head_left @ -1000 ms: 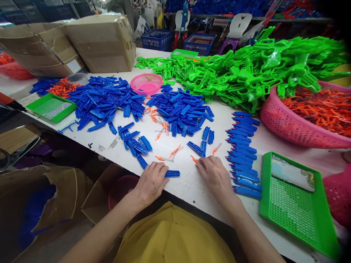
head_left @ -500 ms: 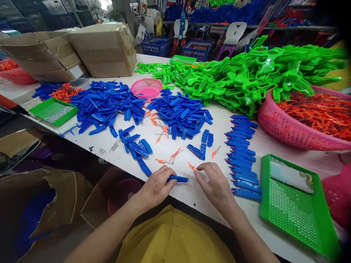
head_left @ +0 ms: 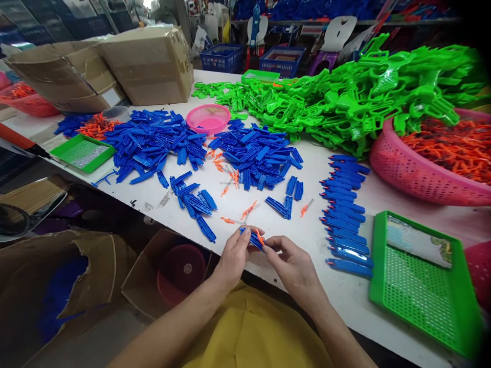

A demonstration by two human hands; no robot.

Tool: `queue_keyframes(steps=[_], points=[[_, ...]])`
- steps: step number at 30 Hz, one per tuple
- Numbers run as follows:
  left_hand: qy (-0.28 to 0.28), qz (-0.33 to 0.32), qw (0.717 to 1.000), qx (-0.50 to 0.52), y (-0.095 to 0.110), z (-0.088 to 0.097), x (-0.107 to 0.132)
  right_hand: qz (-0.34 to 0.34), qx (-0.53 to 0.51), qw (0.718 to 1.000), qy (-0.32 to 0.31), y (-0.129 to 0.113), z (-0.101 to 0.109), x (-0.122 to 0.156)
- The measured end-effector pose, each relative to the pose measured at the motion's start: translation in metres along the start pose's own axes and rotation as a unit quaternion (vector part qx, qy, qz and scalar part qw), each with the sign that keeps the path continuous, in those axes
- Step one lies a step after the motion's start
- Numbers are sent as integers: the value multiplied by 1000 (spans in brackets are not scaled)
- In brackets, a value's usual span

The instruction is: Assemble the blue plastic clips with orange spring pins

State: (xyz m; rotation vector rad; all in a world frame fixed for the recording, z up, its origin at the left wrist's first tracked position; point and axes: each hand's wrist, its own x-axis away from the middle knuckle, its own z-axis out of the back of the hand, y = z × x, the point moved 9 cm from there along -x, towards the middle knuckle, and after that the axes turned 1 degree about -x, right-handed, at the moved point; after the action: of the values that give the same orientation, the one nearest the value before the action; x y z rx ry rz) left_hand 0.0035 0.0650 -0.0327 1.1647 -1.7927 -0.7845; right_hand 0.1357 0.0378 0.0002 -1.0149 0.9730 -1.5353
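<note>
Two hands now meet over the near edge of the worktop (head_left: pixel 310 174), where half a second ago they worked apart. The left hand (head_left: pixel 233 255) is clamped on a blue strip (head_left: pixel 253 242), which it has raised and brought across toward the right hand (head_left: pixel 293 260). An orange piece (head_left: pixel 260 237), which was then out at the right hand's fingertips, now lies at the strip, between the two hands. The right hand's fingertips are at the strip's right end; whether they pinch the strip or the orange piece, I cannot tell. No spring shows there. The change suggests that gathering the parts has given way to fitting them together, though nothing shows the orange piece seated.

Just beyond the left hand lie loose orange pieces with springs (head_left: pixel 249 209). A little past the right hand are a few blue strips (head_left: pixel 282 207), with one more orange piece and its spring (head_left: pixel 305 209) beside them. To the right hand's right runs a row of blue pieces with orange tips (head_left: pixel 345 225), then a green tray (head_left: pixel 378 266). Farther out, beyond both hands, are two blue heaps (head_left: pixel 253 153) and a large green heap (head_left: pixel 326 102).
</note>
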Motion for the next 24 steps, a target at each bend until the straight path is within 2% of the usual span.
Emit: queue_keyframes(steps=[5, 11, 24], points=[[21, 42, 994, 97, -9, -9, 3, 18, 7, 999, 42, -11, 15, 5], [18, 121, 969, 214, -20, -24, 5, 108, 116, 987, 10, -16, 1, 3], [24, 152, 959, 238, -23, -30, 8, 101, 112, 989, -3, -9, 0, -3]])
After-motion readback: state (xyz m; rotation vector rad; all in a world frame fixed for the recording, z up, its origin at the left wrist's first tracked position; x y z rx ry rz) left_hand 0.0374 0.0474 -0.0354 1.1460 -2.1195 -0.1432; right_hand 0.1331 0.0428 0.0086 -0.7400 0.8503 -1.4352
